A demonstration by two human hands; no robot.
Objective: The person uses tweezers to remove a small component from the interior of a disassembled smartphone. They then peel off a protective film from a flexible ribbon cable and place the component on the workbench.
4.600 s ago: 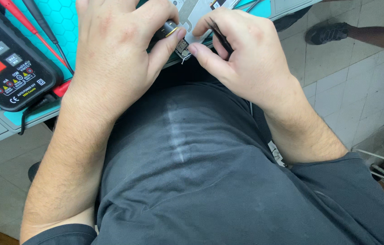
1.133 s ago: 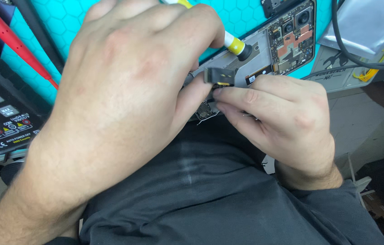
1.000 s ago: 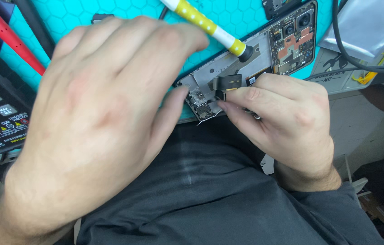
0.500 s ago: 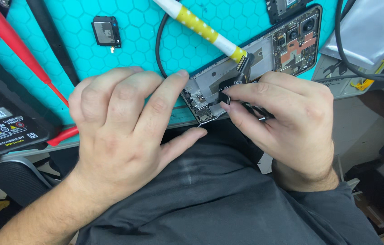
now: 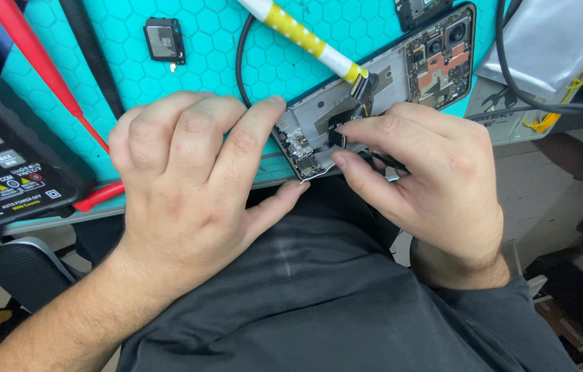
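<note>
An opened phone [image 5: 402, 76] with its back off lies on a teal hexagon mat [image 5: 202, 76], its circuit boards and cameras exposed. My left hand [image 5: 188, 186] grips the phone's near end, with the index fingertip on the corner and the thumb under the edge. My right hand [image 5: 422, 179] pinches a small black flex cable [image 5: 338, 136] over the phone's lower part between thumb and index finger. A thin dark tool [image 5: 389, 164] shows under those fingers. A yellow and white dotted tool [image 5: 305, 38] rests with its tip on the phone.
A multimeter [image 5: 9, 158] sits at the left with a red probe [image 5: 36, 62] and a black probe [image 5: 91, 62] across the mat. A small black module [image 5: 164, 41] lies on the mat. A silver pouch [image 5: 546, 41] and a black cable [image 5: 512, 76] are at the right. A chair armrest [image 5: 26, 269] is at the lower left.
My left hand has drawn back from over the phone toward me, uncovering the mat; it now holds only the phone's near end. My right hand stays pinched on the flex cable.
</note>
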